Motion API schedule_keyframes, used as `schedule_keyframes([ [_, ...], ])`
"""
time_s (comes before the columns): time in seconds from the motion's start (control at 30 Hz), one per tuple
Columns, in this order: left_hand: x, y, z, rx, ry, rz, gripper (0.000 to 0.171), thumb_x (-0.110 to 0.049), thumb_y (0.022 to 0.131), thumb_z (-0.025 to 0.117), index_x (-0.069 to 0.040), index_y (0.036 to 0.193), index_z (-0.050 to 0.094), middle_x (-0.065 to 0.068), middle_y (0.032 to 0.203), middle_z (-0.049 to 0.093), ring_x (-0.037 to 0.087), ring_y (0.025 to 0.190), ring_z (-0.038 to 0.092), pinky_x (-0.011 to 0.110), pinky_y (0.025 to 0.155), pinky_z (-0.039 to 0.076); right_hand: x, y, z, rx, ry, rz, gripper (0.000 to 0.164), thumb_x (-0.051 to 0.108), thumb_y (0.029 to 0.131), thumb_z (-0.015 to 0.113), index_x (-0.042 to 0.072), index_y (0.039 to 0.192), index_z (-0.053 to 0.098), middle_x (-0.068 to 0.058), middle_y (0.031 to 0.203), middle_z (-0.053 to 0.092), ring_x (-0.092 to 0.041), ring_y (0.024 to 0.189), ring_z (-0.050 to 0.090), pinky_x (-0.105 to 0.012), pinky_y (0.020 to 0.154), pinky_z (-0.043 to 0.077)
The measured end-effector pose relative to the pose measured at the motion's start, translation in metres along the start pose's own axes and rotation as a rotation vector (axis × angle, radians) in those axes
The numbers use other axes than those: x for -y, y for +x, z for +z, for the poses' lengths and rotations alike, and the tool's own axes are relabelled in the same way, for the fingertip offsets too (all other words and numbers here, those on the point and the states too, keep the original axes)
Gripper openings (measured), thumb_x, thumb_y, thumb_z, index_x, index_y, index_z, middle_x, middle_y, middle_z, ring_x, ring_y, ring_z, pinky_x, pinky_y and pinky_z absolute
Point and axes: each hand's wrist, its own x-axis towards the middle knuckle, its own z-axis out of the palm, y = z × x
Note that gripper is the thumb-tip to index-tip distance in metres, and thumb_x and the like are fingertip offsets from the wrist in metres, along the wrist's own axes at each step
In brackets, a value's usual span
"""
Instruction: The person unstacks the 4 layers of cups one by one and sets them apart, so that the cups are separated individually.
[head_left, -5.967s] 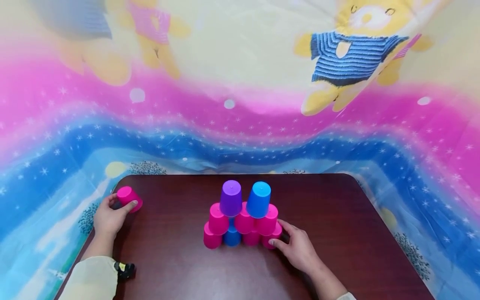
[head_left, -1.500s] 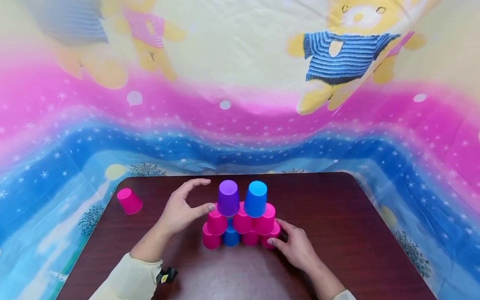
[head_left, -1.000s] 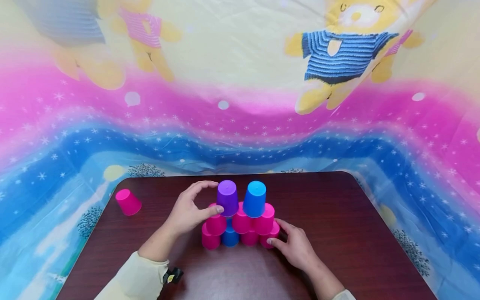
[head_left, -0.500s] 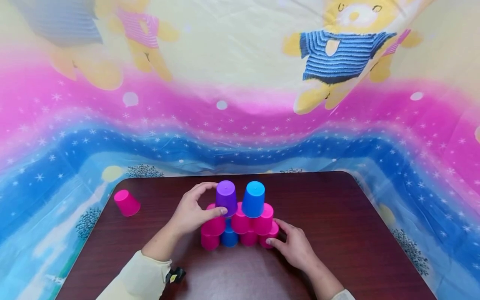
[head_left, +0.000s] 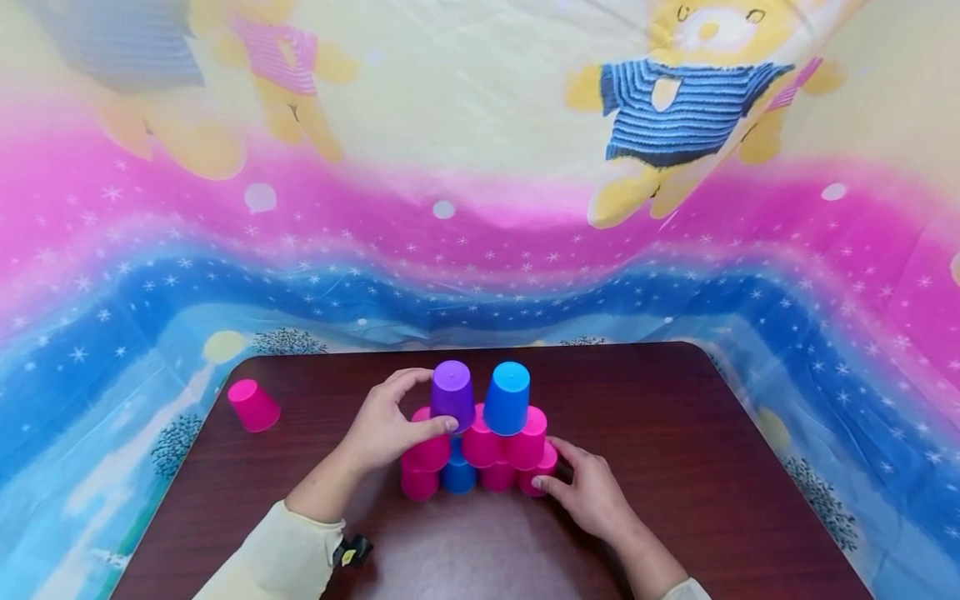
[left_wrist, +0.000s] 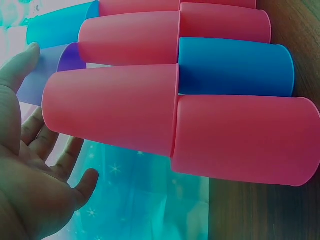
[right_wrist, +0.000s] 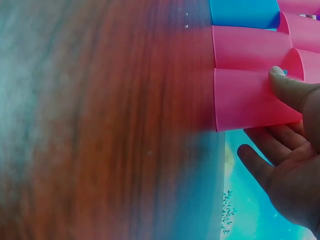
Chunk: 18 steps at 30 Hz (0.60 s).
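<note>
Upside-down cups form a stepped stack in the head view. On its top row stand a purple cup (head_left: pixel 452 390) and a blue cup (head_left: pixel 507 396), side by side with a gap. My left hand (head_left: pixel 382 427) grips the purple cup, thumb in front and fingers behind it. Below come three pink cups (left_wrist: pixel 120 105), then a bottom row of pink cups with one blue cup (left_wrist: pixel 235 67). At the stack's right end, my right hand (head_left: pixel 596 496) holds the bottom pink cup (right_wrist: pixel 245 100) between thumb and fingers; its far side is hidden.
A single pink cup (head_left: pixel 255 407) stands upside down near the left edge of the dark wooden table (head_left: pixel 675 400). Behind and beside the table hangs a printed cloth (head_left: pixel 480 258) with bears and stars.
My left hand has let go of the lone pink cup at the far left and moved right to the purple cup, closing round it. My right hand has stayed in place.
</note>
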Motion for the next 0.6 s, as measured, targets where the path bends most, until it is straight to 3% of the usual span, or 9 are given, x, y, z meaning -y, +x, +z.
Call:
schedule_keyframes([
  [0.6, -0.0025, -0.0015, -0.0031, 0.000, -0.004, 0.000, 0.066, -0.040, 0.076, 0.093, -0.019, 0.133, 0.066, -0.004, 0.131, 0.065, 0.023, 0.127, 0.058, 0.061, 0.106, 0.047, -0.0004, -0.0002, 0.0002, -0.010, -0.004, -0.011, 0.066, 0.025, 0.082, 0.090, 0.014, 0.141, 0.064, -0.003, 0.128, 0.072, -0.026, 0.122, 0.066, -0.050, 0.104, 0.052],
])
